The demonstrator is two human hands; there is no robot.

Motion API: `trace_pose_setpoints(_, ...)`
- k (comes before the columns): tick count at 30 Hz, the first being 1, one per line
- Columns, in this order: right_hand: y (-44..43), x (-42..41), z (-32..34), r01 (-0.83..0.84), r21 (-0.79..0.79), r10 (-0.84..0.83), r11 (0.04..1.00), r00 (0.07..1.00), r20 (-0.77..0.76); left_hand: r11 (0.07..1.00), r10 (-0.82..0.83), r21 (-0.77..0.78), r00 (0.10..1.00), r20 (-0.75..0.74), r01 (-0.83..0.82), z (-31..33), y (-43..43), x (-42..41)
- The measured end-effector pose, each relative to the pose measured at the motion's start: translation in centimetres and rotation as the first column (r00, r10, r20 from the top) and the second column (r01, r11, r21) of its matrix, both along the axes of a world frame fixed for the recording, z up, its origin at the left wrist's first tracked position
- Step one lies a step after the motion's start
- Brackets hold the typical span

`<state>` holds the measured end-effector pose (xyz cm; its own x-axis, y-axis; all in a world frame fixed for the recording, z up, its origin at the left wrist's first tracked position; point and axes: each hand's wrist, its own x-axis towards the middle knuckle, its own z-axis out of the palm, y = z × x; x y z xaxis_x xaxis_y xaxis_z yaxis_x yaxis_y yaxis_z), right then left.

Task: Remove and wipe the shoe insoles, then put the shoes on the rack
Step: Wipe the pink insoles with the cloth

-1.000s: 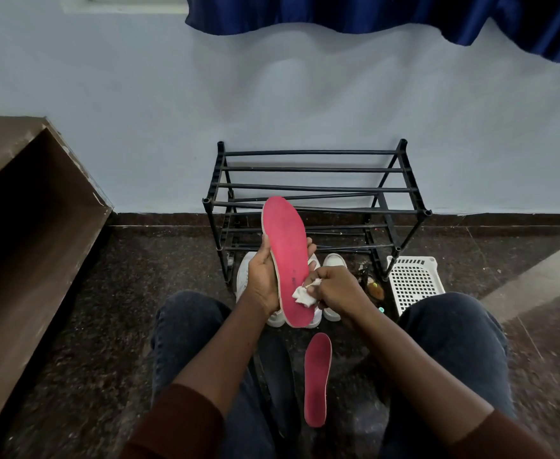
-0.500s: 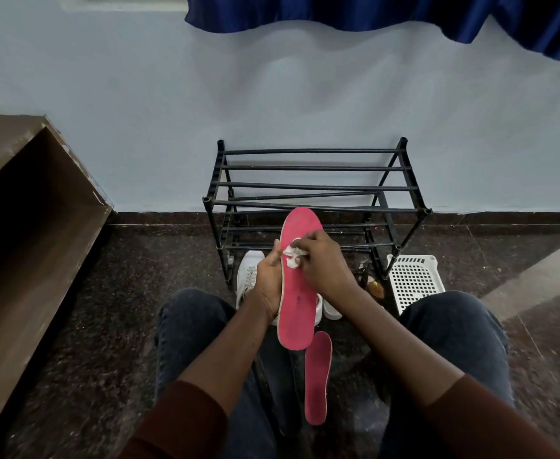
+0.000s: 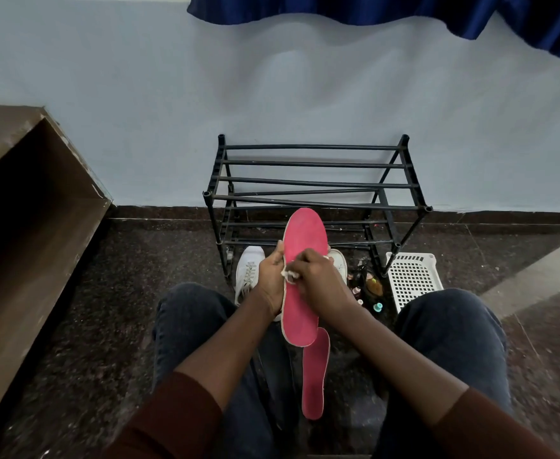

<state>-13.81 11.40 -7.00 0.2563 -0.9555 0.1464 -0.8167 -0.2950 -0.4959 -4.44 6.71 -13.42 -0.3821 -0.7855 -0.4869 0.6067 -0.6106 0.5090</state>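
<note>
My left hand (image 3: pixel 272 279) grips insole (image 3: pixel 303 260) edge, upright for wiping; right hand (image 3: pixel 318 279) pinches tissue (image 3: pixel 288 275) against it. Second insole (image 3: pixel 315 376) on floor between knees; shoes (image 3: pixel 249 270) before empty rack (image 3: pixel 311 193).

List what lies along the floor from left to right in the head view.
Brown wooden cabinet → left white shoe → held pink insole → small bottles → white perforated basket.
</note>
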Motion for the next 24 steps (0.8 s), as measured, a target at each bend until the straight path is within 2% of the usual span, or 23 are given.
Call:
trace_pose_setpoints(5,-4.3,-0.6,0.6,0.152,-0.041,-0.151,0.988,0.988,0.016,0.997,-0.060,-0.043,0.996,-0.067,0.057,0.3,0.5,-0.2)
trace_pose_setpoints(12,-2.1,-0.2,0.4,0.045,-0.009,-0.045,0.999,0.999,-0.003,0.998,-0.035,-0.065,0.991,-0.127,0.027,0.0,-0.1,0.3)
trace_pose_setpoints(17,1.7,-0.5,-0.5,-0.063,-0.047,0.065,0.997,0.997,0.048,0.997,-0.045,0.062,0.998,-0.039,0.047,-0.2,-0.3,-0.1)
trace_pose_setpoints(21,0.2,-0.6,-1.0,0.018,-0.077,-0.012,0.997,0.996,0.083,0.999,-0.040,0.010,0.998,-0.053,0.041,-0.1,-0.2,0.0)
trace_pose_setpoints(24,-1.7,-0.3,-0.7,0.114,-0.099,-0.108,0.989,0.992,0.067,1.000,-0.027,0.004,1.000,0.007,0.027,0.0,0.1,-0.1)
